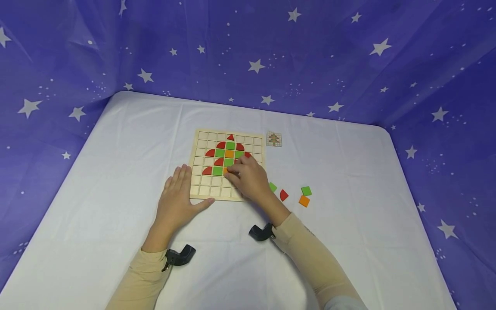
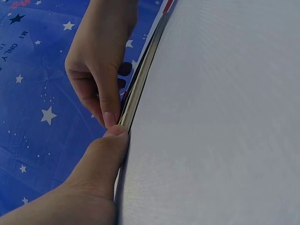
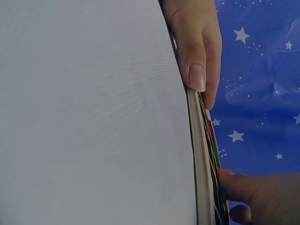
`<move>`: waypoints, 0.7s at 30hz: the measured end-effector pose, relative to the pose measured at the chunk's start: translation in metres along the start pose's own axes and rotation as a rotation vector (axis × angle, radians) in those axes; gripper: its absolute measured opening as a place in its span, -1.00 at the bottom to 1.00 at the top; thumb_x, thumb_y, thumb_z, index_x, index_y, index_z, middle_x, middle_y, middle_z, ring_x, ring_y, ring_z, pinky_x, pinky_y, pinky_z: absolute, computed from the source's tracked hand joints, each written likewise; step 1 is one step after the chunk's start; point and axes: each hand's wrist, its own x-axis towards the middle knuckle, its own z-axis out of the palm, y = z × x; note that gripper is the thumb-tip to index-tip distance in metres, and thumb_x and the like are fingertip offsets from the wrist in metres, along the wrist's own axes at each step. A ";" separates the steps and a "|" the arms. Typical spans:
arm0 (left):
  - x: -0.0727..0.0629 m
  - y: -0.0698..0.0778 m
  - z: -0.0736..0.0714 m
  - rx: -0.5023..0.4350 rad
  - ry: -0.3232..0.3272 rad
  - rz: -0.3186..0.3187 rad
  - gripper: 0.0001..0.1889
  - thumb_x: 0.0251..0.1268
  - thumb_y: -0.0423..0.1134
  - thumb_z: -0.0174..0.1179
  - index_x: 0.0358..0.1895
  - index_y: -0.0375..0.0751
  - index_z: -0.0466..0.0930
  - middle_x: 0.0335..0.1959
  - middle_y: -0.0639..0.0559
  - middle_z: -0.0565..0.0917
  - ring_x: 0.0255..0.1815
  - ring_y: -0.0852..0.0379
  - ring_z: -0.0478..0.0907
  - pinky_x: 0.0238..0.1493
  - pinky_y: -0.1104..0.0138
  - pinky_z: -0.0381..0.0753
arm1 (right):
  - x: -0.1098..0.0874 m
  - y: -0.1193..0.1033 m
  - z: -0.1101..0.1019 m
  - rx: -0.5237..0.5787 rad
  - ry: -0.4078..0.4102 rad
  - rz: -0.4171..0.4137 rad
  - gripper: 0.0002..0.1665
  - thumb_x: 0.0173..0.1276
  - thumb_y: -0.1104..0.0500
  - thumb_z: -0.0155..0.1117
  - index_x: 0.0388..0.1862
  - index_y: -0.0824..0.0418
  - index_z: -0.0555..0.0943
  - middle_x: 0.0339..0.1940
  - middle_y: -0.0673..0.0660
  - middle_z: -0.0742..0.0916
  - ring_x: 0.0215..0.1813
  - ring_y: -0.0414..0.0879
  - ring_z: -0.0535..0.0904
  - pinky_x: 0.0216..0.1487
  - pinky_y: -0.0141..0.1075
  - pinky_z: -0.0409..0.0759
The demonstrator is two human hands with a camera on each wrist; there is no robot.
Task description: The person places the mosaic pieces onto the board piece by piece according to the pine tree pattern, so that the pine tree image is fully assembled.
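A wooden grid board lies on the table, with red, green and orange tiles forming a stepped tree shape in its squares. My left hand rests at the board's left front corner, fingers straight along the left edge and thumb along the front edge. Over the board's middle, my right hand pinches an orange square tile, beside a green tile in the same row. That hand hides the board's right part. In the right wrist view, the right thumb is low at the tile layer.
Right of the board lie loose green tiles, a red quarter-round tile and an orange square. A small pattern card with a tree picture sits by the board's far right corner. Starry blue cloth hangs behind the white table.
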 end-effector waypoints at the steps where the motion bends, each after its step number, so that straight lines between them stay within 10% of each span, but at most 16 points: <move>1: 0.000 0.000 0.000 0.001 0.001 0.000 0.29 0.08 0.53 0.14 0.59 -0.35 -0.21 0.63 -0.27 -0.07 0.66 -0.21 -0.18 0.62 -0.09 -0.13 | -0.001 0.001 -0.001 -0.007 0.001 -0.003 -0.70 0.31 -0.12 0.39 -0.08 -0.03 0.80 -0.27 -0.06 0.66 -0.26 -0.17 0.44 -0.34 -0.35 0.47; 10: 0.000 0.001 -0.001 -0.010 0.006 -0.003 0.28 0.07 0.50 0.18 0.59 -0.36 -0.19 0.62 -0.29 -0.06 0.65 -0.24 -0.16 0.61 -0.11 -0.14 | -0.030 0.027 -0.025 0.026 0.010 0.055 -0.53 0.34 -0.14 0.35 0.16 -0.01 0.69 -0.29 -0.07 0.64 -0.26 -0.13 0.42 -0.35 -0.33 0.42; 21: 0.000 0.000 0.000 -0.015 0.006 -0.003 0.29 0.08 0.52 0.15 0.60 -0.34 -0.22 0.63 -0.27 -0.08 0.66 -0.22 -0.18 0.62 -0.10 -0.15 | -0.102 0.117 -0.067 0.061 0.084 0.174 -0.54 0.29 -0.04 0.43 0.14 0.07 0.69 -0.11 0.09 0.68 -0.10 -0.02 0.37 -0.16 -0.22 0.34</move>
